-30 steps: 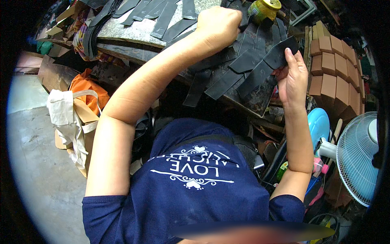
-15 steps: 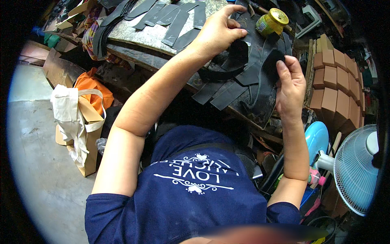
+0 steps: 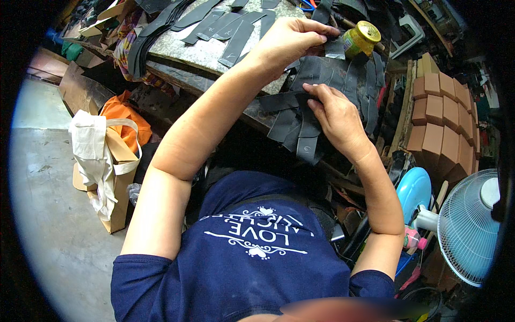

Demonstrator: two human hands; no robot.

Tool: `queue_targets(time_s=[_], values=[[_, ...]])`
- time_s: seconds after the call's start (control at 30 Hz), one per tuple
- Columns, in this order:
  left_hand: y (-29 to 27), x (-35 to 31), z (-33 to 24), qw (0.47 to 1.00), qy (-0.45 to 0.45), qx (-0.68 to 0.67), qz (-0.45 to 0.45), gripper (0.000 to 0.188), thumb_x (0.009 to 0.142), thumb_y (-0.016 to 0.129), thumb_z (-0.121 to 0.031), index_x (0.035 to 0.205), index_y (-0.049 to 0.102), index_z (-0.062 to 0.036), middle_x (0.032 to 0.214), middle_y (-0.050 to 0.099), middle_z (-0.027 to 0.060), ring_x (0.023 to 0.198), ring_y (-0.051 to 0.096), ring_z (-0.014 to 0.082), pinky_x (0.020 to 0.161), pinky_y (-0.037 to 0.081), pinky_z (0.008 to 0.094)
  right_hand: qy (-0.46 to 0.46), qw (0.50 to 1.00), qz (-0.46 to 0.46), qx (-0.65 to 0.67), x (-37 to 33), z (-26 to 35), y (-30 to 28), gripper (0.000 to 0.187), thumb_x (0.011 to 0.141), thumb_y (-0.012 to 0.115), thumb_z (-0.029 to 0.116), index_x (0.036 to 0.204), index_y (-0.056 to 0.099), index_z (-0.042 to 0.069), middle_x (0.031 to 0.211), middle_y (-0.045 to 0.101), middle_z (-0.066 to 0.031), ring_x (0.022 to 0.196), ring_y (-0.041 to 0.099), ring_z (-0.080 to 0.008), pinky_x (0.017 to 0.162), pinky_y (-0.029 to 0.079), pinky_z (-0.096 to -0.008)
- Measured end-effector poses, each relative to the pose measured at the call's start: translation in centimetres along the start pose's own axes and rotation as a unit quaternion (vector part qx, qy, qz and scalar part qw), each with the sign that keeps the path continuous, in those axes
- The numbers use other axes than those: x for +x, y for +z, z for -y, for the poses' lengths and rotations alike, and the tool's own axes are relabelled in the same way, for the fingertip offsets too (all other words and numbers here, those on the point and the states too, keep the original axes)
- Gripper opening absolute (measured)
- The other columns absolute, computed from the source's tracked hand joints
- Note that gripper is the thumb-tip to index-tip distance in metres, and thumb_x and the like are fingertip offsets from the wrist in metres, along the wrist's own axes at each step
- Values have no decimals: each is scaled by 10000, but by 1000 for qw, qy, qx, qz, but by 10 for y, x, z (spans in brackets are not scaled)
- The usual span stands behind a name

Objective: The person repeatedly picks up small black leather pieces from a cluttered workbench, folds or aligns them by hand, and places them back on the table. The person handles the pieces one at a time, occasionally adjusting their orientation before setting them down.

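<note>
My left hand (image 3: 292, 42) reaches over the far part of the workbench, thumb and index finger closed on a dark strip (image 3: 335, 50) beside the jar. Lower and to the right, my right hand (image 3: 340, 115) pinches a black leather-like strip (image 3: 307, 126) that hangs toward the bench's near edge; its upper end is partly hidden by the fingers. More flat black pieces (image 3: 332, 70) lie overlapping around and beyond my right hand. A yellow-green jar (image 3: 360, 40) with a gold top stands just right of my left fingertips.
Cut black pieces (image 3: 237, 43) with pale marks lie on a light slab (image 3: 182, 51). A dark stack of strips (image 3: 142, 51) overhangs its left side. Brown boxes (image 3: 442, 118) are piled at right, above a fan (image 3: 469, 228). A white bag (image 3: 88, 142) hangs at left.
My right hand has moved left and inward over the black pieces, and the strips there lie differently. My left hand has shifted slightly right and down, its fingers closer together.
</note>
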State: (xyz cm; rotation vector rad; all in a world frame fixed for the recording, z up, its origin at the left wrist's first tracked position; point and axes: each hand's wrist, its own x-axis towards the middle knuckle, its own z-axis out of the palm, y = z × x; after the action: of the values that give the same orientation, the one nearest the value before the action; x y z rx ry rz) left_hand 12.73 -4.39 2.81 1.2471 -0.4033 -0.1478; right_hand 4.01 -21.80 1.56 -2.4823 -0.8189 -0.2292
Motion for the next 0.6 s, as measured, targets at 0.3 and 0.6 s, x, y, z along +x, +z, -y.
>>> queue_targets(time_s=[0.3, 0.6], values=[[-3, -36, 4, 999, 10, 30, 7, 328, 884, 635, -21, 1212, 646, -7, 1045, 669, 48, 875, 621, 92, 793, 555, 258, 137, 931, -137, 310, -13, 10, -21, 104, 902, 676, 35, 1002, 670, 6, 931, 673, -5, 831, 576, -41, 750, 474, -213], [2, -54, 8, 990, 48, 127, -25, 308, 859, 650, -16, 1166, 679, -8, 987, 720, 82, 812, 654, 97, 766, 546, 248, 208, 870, -172, 413, -12, 11, -34, 85, 889, 688, 13, 954, 632, 22, 850, 645, 15, 768, 583, -23, 689, 460, -163]])
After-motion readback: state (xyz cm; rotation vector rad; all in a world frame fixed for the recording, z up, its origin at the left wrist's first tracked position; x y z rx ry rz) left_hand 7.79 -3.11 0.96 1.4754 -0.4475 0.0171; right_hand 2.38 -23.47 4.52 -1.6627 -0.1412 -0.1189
